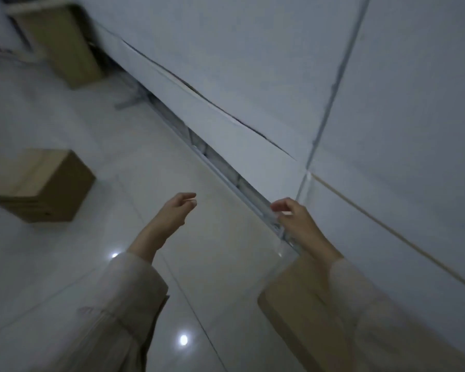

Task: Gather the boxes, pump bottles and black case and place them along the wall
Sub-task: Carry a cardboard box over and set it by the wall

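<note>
Two hands hang empty over the tiled floor [204, 251]: left hand [178, 209] and right hand [293, 216], fingers loosely curled. One cardboard box [293, 296] lies at the wall [253, 63]; another box [38, 183] stands well apart.

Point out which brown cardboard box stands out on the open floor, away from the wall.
The brown cardboard box at the left edge. It sits on the glossy floor tiles, unlike the box under the right forearm and the far box, both near the wall.
</note>
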Available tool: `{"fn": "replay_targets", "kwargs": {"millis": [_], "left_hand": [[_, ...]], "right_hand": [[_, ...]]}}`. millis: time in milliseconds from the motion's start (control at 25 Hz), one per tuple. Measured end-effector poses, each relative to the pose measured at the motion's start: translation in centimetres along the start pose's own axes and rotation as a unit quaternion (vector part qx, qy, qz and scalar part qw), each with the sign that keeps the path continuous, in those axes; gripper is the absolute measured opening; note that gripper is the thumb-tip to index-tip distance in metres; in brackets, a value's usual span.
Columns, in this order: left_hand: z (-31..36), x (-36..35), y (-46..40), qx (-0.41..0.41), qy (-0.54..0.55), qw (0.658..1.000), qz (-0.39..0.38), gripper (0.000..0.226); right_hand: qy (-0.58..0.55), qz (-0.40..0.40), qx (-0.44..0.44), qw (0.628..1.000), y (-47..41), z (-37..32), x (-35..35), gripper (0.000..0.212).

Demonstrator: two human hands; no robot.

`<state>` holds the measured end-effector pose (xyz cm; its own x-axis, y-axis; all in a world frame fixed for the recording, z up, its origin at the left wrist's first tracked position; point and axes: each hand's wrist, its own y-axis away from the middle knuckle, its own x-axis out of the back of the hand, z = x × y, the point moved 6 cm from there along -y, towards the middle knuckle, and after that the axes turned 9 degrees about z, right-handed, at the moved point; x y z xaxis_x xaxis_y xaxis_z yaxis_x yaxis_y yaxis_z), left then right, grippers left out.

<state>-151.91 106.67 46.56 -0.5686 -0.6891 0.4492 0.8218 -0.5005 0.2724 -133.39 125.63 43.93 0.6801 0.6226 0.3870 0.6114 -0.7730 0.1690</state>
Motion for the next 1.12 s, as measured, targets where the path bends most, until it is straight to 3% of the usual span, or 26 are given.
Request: {"fn": "replay_targets", "kwargs": {"millis": [200,360,560,720,920,1120], "left_hand": [[2.4,24.5,2.8,-0.032,0.036,0.986,0.162,0.02],[-1.7,40.9,6.8,0.0,0.032,0.964,0.264,0.022],[-7.9,53.2,10.1,0.047,0.011,0.949,0.311,0.019],[-11.7,58.0,8.7,0.069,0.012,0.943,0.327,0.031],[-14.1,62.7,0.7,0.083,0.019,0.942,0.324,0.03],[-14.0,68.4,-10.0,0.085,0.062,0.922,0.373,0.023]], "right_hand": [[0.029,-0.114,0.204,0.972,0.6,-24.9,-11.4,0.028],[0.017,-0.226,0.258,0.939,3.6,-37.4,-24.7,0.02],[0.01,-0.304,0.265,0.915,7.7,-43.5,-39.4,0.021],[0.002,-0.332,0.257,0.908,6.5,-45.9,-47.1,0.02],[-0.01,-0.341,0.254,0.905,-0.3,-48.6,-55.4,0.019],[0.011,-0.368,0.243,0.897,-9.7,-52.8,-63.7,0.019]]}}
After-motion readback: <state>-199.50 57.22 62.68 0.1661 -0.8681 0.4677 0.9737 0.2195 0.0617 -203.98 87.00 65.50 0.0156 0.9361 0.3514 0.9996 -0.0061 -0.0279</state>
